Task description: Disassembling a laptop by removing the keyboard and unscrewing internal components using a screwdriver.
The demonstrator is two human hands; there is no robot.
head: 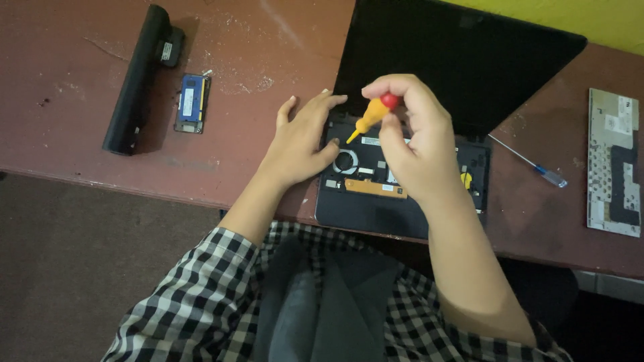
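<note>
An opened black laptop (376, 208) lies on the reddish-brown table (87, 147) with its keyboard taken off, so a fan and circuit parts show. My right hand (416, 144) grips a small screwdriver (372, 115) with an orange handle and a red cap, its tip pointing down toward the left side of the exposed interior. My left hand (302, 141) rests flat on the laptop's left edge, fingers spread, holding nothing. The dark screen (463, 60) leans back behind both hands.
A long black battery pack (137, 80) and a small blue memory module (192, 102) lie at the left. A thin screwdriver with a blue handle (533, 164) and the removed keyboard, upside down (614, 164), lie at the right. The table's near edge runs below the laptop.
</note>
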